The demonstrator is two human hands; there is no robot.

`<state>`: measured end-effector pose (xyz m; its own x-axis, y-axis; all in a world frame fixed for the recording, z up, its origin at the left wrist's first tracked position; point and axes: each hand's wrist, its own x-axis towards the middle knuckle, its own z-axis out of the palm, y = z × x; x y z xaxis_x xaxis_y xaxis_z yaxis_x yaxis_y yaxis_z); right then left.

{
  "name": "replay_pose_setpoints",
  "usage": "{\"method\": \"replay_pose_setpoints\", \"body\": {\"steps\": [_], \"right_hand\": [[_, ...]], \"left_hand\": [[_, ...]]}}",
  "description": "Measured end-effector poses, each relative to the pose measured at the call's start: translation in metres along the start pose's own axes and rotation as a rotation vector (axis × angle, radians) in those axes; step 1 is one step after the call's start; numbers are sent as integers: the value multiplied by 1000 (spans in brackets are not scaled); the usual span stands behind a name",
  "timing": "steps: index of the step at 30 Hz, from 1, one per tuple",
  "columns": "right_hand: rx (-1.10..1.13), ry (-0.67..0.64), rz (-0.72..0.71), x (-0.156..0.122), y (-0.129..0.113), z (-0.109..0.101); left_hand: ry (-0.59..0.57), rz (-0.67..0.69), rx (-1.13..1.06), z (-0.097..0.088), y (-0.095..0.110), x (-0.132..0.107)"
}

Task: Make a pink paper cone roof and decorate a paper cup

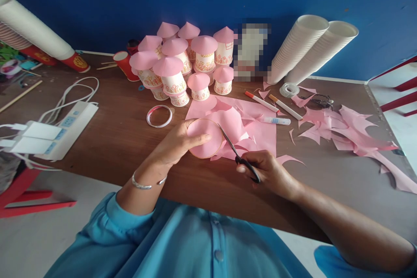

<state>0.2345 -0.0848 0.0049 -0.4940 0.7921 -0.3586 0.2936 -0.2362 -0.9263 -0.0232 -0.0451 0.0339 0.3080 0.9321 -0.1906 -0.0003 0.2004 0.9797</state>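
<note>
My left hand (178, 143) is closed on a round pink paper disc (205, 138), fingers on top and thumb along its edge, above the brown table (124, 139). My right hand (265, 170) grips black-handled scissors (239, 154). Their blades point up and left and meet the disc's right edge. Under the disc lie pink paper sheets (257, 132) with cut-out holes.
Several paper cups with pink cone lids (182, 63) stand at the back. Stacks of white cups (309, 47) lean right, another stack (29, 30) left. A tape ring (159, 116), tape roll (289, 90), pens (285, 107), glue stick (275, 120), pink scraps (352, 134) and power strip (65, 128) lie around.
</note>
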Motion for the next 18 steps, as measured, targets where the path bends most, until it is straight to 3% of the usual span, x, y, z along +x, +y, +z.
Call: {"method": "replay_pose_setpoints", "body": {"steps": [18], "right_hand": [[-40,4,3,-1,-2,0]], "left_hand": [[27,12,9,-2,7,1]]}}
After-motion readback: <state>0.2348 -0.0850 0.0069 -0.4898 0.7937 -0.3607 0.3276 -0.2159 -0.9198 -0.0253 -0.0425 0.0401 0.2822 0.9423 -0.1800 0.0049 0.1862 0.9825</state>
